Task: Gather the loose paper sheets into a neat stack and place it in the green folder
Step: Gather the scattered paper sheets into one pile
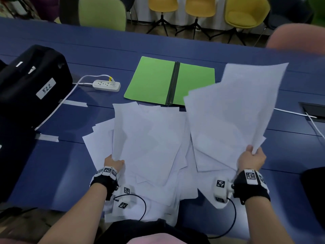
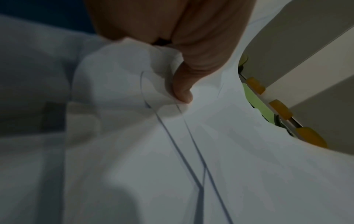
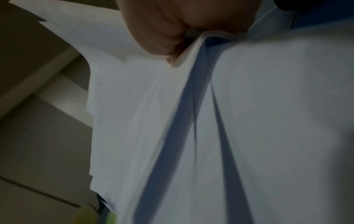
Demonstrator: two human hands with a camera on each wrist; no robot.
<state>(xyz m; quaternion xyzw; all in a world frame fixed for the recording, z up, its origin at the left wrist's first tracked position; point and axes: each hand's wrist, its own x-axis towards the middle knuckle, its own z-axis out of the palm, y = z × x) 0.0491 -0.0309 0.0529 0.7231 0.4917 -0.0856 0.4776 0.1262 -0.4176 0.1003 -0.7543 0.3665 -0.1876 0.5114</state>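
Observation:
Several loose white paper sheets (image 1: 149, 138) lie fanned over the blue table in front of me. My left hand (image 1: 113, 162) grips the near edge of a few sheets in the middle pile, the thumb (image 2: 182, 87) pressing on top. My right hand (image 1: 252, 158) pinches a bundle of sheets (image 1: 233, 111) at its near corner and holds it lifted and tilted above the table; in the right wrist view the fingers (image 3: 168, 40) curl round that corner. The green folder (image 1: 158, 80) lies open flat beyond the papers, its right half partly covered by the lifted bundle.
A black bag (image 1: 29, 81) with a label sits at the left. A white power strip (image 1: 107, 85) and its cable lie left of the folder. Tape strips (image 1: 47, 138) are stuck to the table. A table socket hatch (image 1: 314, 111) is at the right. Chairs (image 1: 246, 13) stand behind.

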